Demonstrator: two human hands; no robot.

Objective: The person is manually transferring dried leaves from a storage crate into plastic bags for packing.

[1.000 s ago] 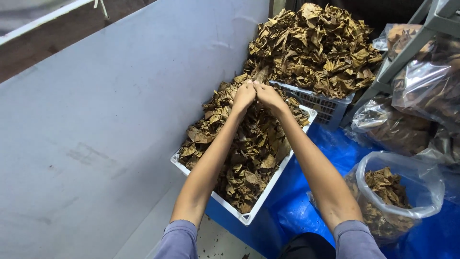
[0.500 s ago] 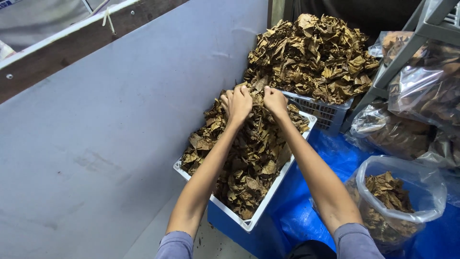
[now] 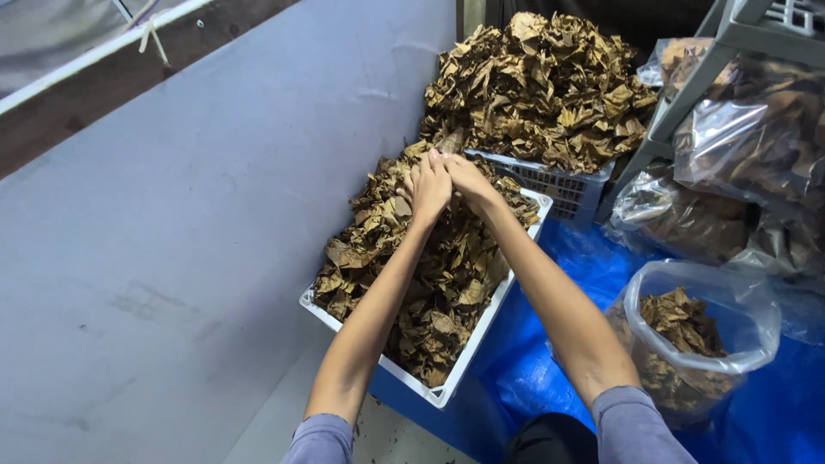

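Note:
A white-rimmed blue crate (image 3: 481, 331) full of dried brown leaves (image 3: 430, 283) stands in front of me. Both my arms reach out over it. My left hand (image 3: 427, 189) and my right hand (image 3: 466, 178) are pressed side by side at the crate's far end. Their knuckles face up and the fingers curl down into the leaves, closed on a clump of them. The fingertips are hidden in the pile.
Behind the crate, a grey slotted basket (image 3: 550, 185) carries a tall heap of dried leaves (image 3: 541, 86). A grey wall panel (image 3: 198, 241) runs along the left. On the right are a clear bag of leaves (image 3: 687, 335) on blue tarp (image 3: 550, 344) and a metal rack (image 3: 687, 86) holding bagged leaves.
My hands, slightly apart with looser fingers half a second ago, have closed together at the far end of the crate. The view has shifted a little.

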